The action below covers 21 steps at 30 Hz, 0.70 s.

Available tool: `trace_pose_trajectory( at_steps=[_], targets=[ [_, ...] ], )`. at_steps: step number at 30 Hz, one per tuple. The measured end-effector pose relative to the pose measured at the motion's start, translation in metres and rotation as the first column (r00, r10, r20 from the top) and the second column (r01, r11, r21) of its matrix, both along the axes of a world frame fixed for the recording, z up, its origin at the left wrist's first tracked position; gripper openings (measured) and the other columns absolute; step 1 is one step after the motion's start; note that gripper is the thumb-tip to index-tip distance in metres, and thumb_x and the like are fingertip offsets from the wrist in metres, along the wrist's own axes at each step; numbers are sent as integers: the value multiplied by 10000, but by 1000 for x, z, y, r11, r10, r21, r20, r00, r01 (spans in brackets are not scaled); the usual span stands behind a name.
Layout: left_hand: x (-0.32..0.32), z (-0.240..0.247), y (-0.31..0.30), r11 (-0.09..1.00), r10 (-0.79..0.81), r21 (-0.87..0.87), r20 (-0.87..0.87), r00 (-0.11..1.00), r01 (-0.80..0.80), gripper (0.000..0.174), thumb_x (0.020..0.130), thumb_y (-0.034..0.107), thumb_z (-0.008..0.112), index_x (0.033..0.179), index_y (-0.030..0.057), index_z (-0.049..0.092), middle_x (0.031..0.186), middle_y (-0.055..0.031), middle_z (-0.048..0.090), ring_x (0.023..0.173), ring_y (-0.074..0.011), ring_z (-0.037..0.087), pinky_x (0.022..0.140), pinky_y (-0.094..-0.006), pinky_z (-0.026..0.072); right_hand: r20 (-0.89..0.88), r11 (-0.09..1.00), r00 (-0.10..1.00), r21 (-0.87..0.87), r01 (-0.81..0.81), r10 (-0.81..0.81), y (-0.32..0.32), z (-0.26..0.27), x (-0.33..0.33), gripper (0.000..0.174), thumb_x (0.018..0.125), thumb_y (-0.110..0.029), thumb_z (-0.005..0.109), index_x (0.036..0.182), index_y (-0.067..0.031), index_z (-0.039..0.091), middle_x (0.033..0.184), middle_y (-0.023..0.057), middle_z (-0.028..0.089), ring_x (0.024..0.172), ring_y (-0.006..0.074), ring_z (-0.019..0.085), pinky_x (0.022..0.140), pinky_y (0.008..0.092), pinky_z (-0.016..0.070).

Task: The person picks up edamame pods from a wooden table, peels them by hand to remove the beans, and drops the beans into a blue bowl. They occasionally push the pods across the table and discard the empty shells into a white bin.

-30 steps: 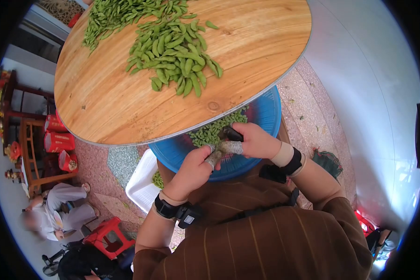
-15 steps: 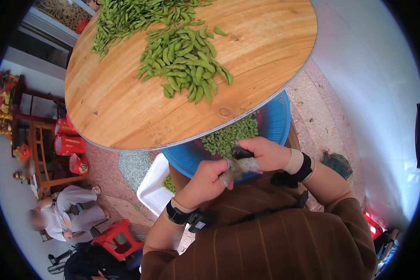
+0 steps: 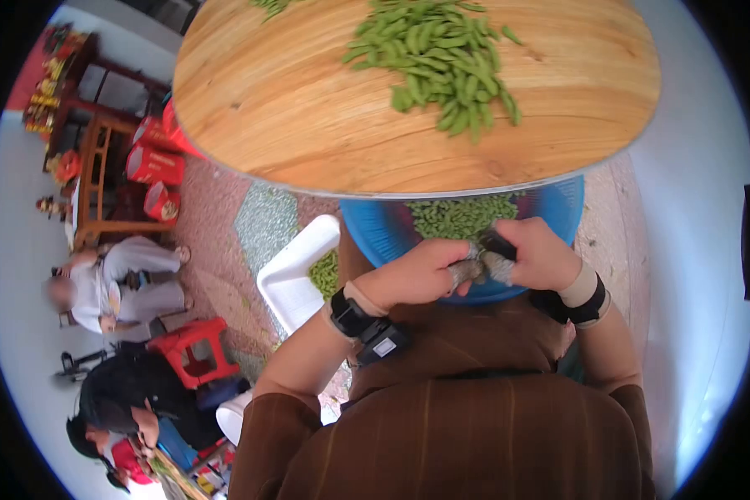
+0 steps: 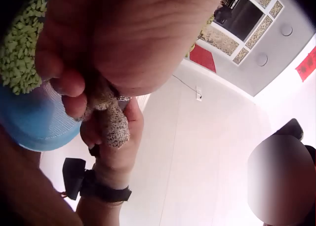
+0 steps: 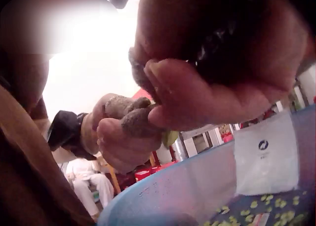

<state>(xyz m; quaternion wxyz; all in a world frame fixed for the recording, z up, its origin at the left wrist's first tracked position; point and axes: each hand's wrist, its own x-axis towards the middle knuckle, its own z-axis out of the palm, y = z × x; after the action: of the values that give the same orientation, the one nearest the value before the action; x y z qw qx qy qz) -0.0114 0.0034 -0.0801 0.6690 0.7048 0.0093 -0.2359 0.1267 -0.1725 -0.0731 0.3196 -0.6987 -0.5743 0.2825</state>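
Both hands meet over the near side of a blue basin (image 3: 367,237) that holds shelled green beans (image 3: 458,215). My left hand (image 3: 412,273) and right hand (image 3: 546,254) pinch a small green pod (image 5: 170,138) between their fingertips, mostly hidden by the fingers. Grey speckled sleeves cover some fingertips, such as the right hand's sleeve (image 4: 117,129). Something black (image 3: 497,243) lies at the right thumb; its kind cannot be made out. Beyond the hands, a heap of green soybean pods (image 3: 442,71) lies on a round wooden table (image 3: 283,125).
The table's edge overhangs the basin's far side. On the left stands a white basket (image 3: 283,287) with green pods inside. Farther left are a red stool (image 3: 192,354), red buckets (image 3: 154,165) and a seated person (image 3: 121,287). A white wall rises on the right.
The head view has turned, so table, pods and basin sit farther right, and more people show at lower left. The hands stay together over the basin's near side, still working at their fingertips.
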Motion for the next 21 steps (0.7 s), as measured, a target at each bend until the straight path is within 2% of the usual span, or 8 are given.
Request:
trace_pose_trajectory(
  at_steps=[2,6,7,8,10,11,15,21],
  targets=[
    [-8,9,6,996,86,11,-56,995,-85,146,889,54,433,930,62,574,762,5,577,664,-81,494,576,-219,405,-267,959,922,-42,279,-280,0,-7,-5,244,754,-181,685,914,-13,610,730,173,592,597,297,566,573,339,460],
    [-48,17,44,958,95,270,26,995,-99,98,849,98,502,895,52,574,731,-51,594,680,-130,574,610,-270,454,-56,977,978,-79,197,-202,1,-17,-4,211,772,-215,690,879,-40,642,758,180,606,621,338,543,577,343,461],
    [-63,17,59,865,-2,499,-102,995,53,122,844,143,531,887,43,586,717,-121,620,693,-211,633,630,-321,483,-34,969,972,-92,231,-234,0,-24,-5,211,772,-215,690,879,-40,642,758,180,606,621,338,543,577,343,461],
    [-81,9,61,613,-92,790,70,993,1,172,819,213,596,845,45,624,731,-158,636,708,-271,646,626,-366,496,15,975,976,-38,218,-218,-1,-33,-5,213,775,-225,692,880,-46,643,764,183,604,631,343,545,581,344,460],
    [-92,27,49,108,31,980,-173,984,169,239,753,319,697,766,81,671,734,-139,639,706,-335,629,618,-418,497,82,974,970,3,228,-228,-2,-26,-8,215,778,-234,693,881,-52,645,771,186,603,642,349,546,584,345,460],
    [-90,30,47,105,-7,979,-178,984,177,275,733,322,721,808,67,653,774,-134,643,722,-342,625,610,-424,494,18,978,978,6,209,-209,1,-13,-11,208,795,-227,686,899,-52,645,783,173,616,655,325,571,601,337,468],
    [-37,53,17,842,-157,533,95,983,83,530,723,326,759,1113,20,573,960,-184,615,864,-314,619,718,-389,500,-270,953,952,220,207,-144,17,23,-22,212,822,-236,628,872,-34,587,742,200,584,677,371,576,610,378,468],
    [20,45,-58,972,-144,-156,210,967,178,540,768,239,766,1195,-6,546,1111,-95,626,1026,-200,589,905,-328,459,-501,839,815,276,468,-290,40,72,-25,196,836,-171,623,949,-15,587,741,164,592,636,305,561,603,339,463]
  ],
)
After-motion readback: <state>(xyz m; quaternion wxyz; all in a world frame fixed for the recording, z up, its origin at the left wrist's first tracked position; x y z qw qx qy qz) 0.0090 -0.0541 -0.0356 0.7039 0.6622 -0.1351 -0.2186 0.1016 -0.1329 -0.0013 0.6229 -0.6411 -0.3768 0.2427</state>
